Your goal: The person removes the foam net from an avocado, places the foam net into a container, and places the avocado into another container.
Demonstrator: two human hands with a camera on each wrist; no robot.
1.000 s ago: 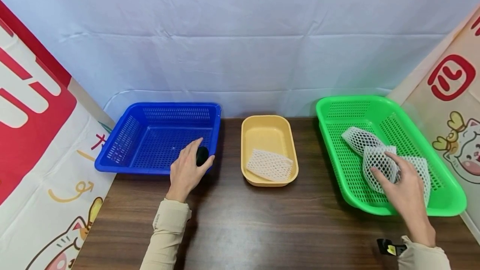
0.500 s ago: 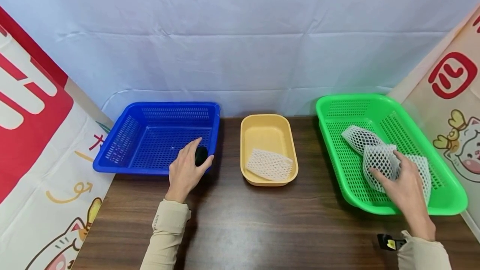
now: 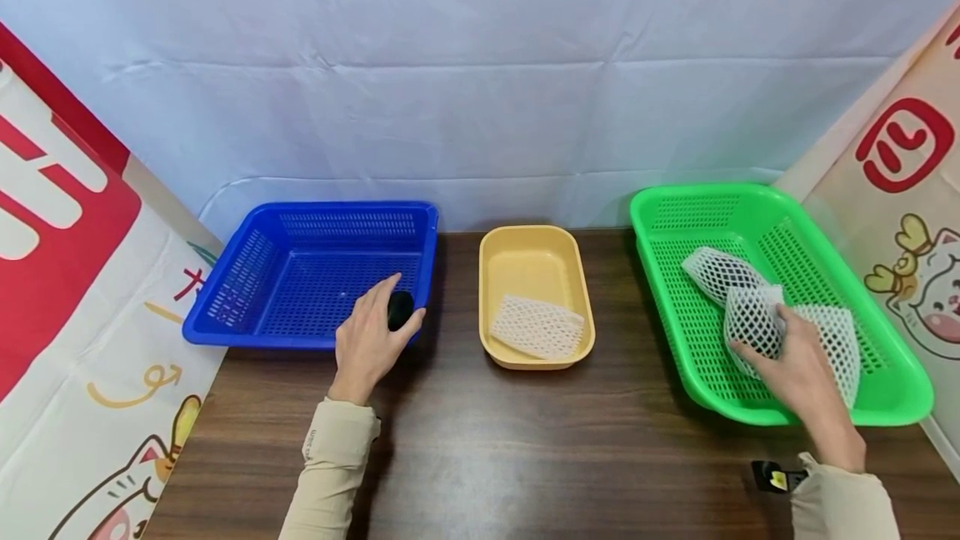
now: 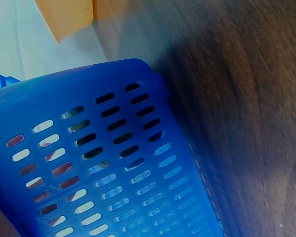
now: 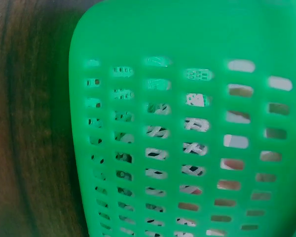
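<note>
In the head view my left hand [image 3: 369, 344] holds a dark, rounded object [image 3: 401, 310] between thumb and fingers at the front right corner of the blue basket [image 3: 262, 338]. Over in the green basket [image 3: 675, 332], my right hand [image 3: 806, 373] grips a dark item in a white foam net [image 3: 752, 327], thumb on its near side and fingers on its right. Another netted dark item [image 3: 722, 267] lies behind it. A third white net [image 3: 834, 344] is partly hidden by my right hand. What the nets contain is unclear.
Between the baskets stands a yellow tray [image 3: 528, 252] with a flat white foam net [image 3: 537, 327] in it. All three containers rest on a brown wooden table [image 3: 517, 448]. Only basket walls and table show clearly in the wrist views. Cloth hangs behind and at both sides.
My right fingers have drawn in on the netted item, which has tilted slightly. The left hand keeps its hold at the blue basket's corner. The head view has shifted a little.
</note>
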